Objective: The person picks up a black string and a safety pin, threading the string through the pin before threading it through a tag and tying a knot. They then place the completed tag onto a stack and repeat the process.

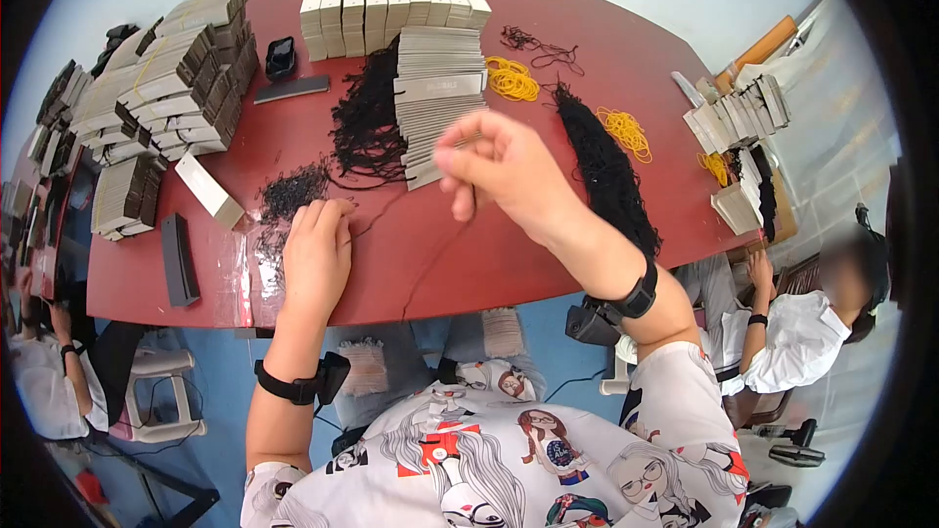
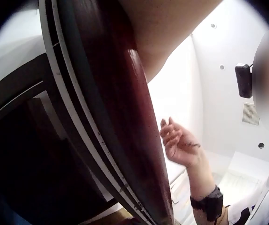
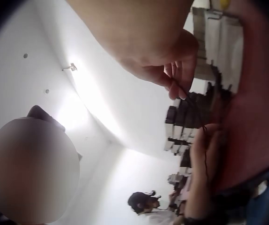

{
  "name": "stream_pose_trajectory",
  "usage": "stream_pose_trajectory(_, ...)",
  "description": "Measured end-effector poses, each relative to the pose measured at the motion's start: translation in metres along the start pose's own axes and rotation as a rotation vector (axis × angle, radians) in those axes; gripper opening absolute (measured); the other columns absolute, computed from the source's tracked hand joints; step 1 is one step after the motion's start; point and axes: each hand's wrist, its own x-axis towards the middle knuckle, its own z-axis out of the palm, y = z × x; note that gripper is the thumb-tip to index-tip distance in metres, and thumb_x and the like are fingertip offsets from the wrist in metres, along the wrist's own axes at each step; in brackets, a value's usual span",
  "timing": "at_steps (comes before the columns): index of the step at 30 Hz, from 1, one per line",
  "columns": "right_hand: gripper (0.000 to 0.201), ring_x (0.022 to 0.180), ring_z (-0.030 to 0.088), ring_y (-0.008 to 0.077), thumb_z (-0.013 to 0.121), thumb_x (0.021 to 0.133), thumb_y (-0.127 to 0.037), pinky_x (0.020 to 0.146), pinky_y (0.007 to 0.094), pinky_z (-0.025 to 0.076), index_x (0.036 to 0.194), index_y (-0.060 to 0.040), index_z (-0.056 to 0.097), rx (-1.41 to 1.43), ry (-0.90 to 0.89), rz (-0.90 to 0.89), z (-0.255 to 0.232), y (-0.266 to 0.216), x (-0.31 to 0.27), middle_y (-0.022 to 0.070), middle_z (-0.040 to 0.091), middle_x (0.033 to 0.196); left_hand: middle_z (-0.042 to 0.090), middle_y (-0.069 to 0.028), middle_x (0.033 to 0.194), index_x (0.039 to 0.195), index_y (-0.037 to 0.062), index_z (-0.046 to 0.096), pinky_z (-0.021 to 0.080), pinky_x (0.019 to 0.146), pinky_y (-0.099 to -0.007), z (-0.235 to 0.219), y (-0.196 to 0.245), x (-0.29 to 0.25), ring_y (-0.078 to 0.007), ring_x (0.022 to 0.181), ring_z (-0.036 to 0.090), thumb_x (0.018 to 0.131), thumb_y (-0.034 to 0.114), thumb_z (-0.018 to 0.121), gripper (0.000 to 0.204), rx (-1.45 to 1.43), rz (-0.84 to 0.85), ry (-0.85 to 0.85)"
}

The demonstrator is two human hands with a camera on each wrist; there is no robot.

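Observation:
My right hand point(image 1: 504, 171) is raised over the table and pinches a thin black cord point(image 1: 423, 269) between thumb and fingers. One length of the cord runs toward my left hand and another hangs down to the table's front edge. My left hand point(image 1: 318, 249) is low on the table, fingertips at a heap of small black pieces point(image 1: 293, 191); its fingertips are partly hidden, and I cannot tell whether they grip anything. In the right wrist view the cord point(image 3: 199, 115) crosses in front of the left hand. Beyond my hands lies a row of light cards point(image 1: 440, 93) with black cords point(image 1: 367, 122) alongside.
Stacked cards point(image 1: 186, 78) fill the left side, with a white block point(image 1: 208, 189) and a dark box point(image 1: 179, 259) nearer. More cards point(image 1: 391, 15) stand at the back. A black cord bundle point(image 1: 611, 171) and yellow bands point(image 1: 624, 132) lie right. Other people sit at both sides.

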Motion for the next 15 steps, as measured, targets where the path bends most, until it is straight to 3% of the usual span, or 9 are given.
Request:
stream_pose_trajectory(3, 0.018, 0.054, 0.057, 0.0096, 0.065, 0.083, -0.014, 0.050, 0.0216, 0.047, 0.094, -0.0040, 0.054, -0.158, 0.088, 0.120, -0.028, 0.052, -0.012, 0.0045, 0.060, 0.074, 0.055, -0.0117, 0.081, 0.089, 0.0034, 0.056, 0.042, 0.069, -0.0378, 0.001, 0.000, 0.000, -0.0308, 0.078, 0.051, 0.079, -0.001, 0.052, 0.012, -0.044, -0.008, 0.017)
stream_pose_trajectory(7, 0.015, 0.054, 0.058, 0.0129, 0.066, 0.080, -0.012, 0.047, 0.0255, 0.047, 0.088, -0.0035, 0.056, -0.264, 0.186, 0.070, -0.057, 0.088, -0.039, 0.0056, 0.060, 0.070, 0.055, -0.0109, 0.082, 0.089, 0.0040, 0.057, 0.043, 0.069, -0.0371, 0.003, -0.001, 0.001, -0.0300, 0.078, 0.052, 0.079, 0.000, 0.053, 0.012, -0.022, -0.007, 0.003)
stream_pose_trajectory(9, 0.018, 0.066, 0.059, 0.0188, 0.069, 0.073, -0.011, 0.057, 0.0297, 0.048, 0.086, -0.0046, 0.057, -0.952, 0.247, -0.214, -0.062, 0.085, -0.050, 0.0064, 0.060, 0.076, 0.054, -0.0089, 0.081, 0.088, 0.0070, 0.056, 0.044, 0.069, -0.0381, 0.004, 0.000, 0.002, -0.0288, 0.078, 0.052, 0.079, 0.003, 0.055, 0.010, 0.005, -0.013, -0.007)
stream_pose_trajectory(10, 0.019, 0.079, 0.056, 0.0253, 0.071, 0.068, -0.011, 0.069, 0.0344, 0.045, 0.082, -0.0068, 0.059, -1.242, 0.333, -0.503, -0.066, 0.088, -0.051, 0.0070, 0.058, 0.081, 0.054, -0.0089, 0.081, 0.088, 0.0070, 0.056, 0.044, 0.069, -0.0381, 0.004, 0.000, 0.002, -0.0288, 0.078, 0.052, 0.079, 0.003, 0.055, 0.010, 0.002, -0.011, -0.012)
stream_pose_trajectory(13, 0.017, 0.083, 0.052, 0.0271, 0.071, 0.067, -0.013, 0.074, 0.0364, 0.043, 0.079, -0.0084, 0.060, -1.173, 0.336, -0.552, -0.049, 0.081, -0.054, 0.0064, 0.057, 0.082, 0.056, -0.0085, 0.082, 0.088, 0.0073, 0.057, 0.045, 0.069, -0.0377, 0.003, 0.000, 0.002, -0.0285, 0.080, 0.053, 0.079, 0.003, 0.055, 0.011, 0.005, -0.023, -0.016)
stream_pose_trajectory(15, 0.016, 0.082, 0.051, 0.0267, 0.071, 0.068, -0.015, 0.074, 0.0367, 0.041, 0.078, -0.0087, 0.060, -1.039, 0.091, -0.482, -0.034, 0.083, -0.054, 0.0062, 0.055, 0.082, 0.056, -0.0082, 0.083, 0.088, 0.0072, 0.058, 0.045, 0.070, -0.0375, 0.002, 0.001, 0.002, -0.0284, 0.080, 0.054, 0.079, 0.003, 0.055, 0.011, 0.012, -0.042, -0.034)
